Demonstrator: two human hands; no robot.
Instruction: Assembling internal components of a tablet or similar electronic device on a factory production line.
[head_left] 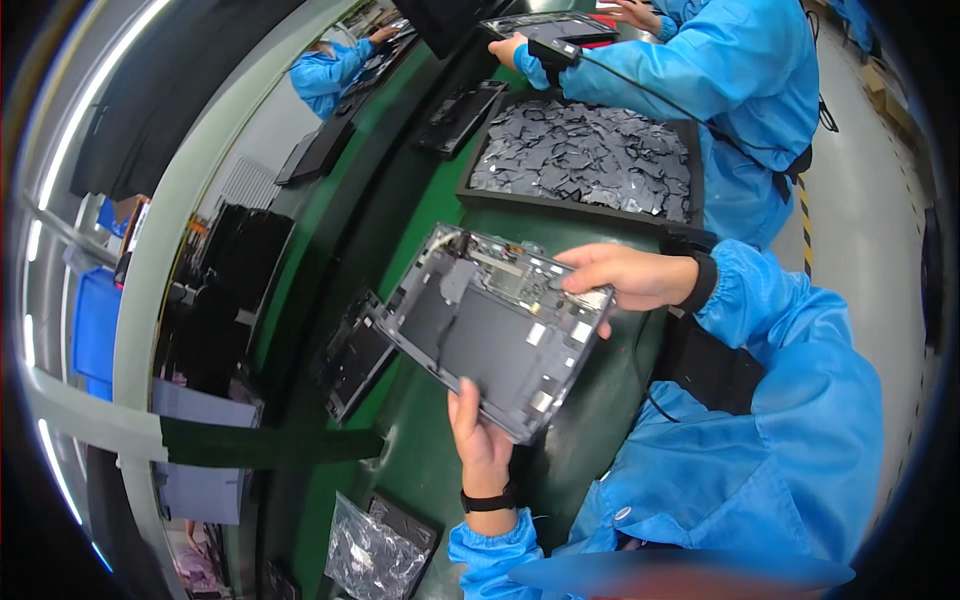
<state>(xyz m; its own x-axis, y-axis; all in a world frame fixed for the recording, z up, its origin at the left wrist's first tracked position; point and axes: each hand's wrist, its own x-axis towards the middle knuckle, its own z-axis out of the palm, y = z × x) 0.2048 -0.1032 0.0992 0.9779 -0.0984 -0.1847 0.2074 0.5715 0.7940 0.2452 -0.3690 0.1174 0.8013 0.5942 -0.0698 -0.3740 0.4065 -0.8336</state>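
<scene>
An opened laptop base (500, 340), dark grey with a bare circuit board along its far side, is held tilted above the green bench. At its near edge my left hand (482, 445) grips it, thumb on top and the other fingers hidden underneath. Toward the upper right, my right hand (635, 277) is closed on the corner by the circuit board, its thumb on the upper face. Both wrists wear black bands. To the left of the held base, a second dark laptop part (355, 355) lies on the bench.
A black tray (575, 207) heaped with small dark parts stands beyond my hands. Another person in a blue coat (690, 75) handles a laptop part behind it. A clear plastic bag (375, 550) lies near the bottom. A dark green bar (275, 443) crosses the left side.
</scene>
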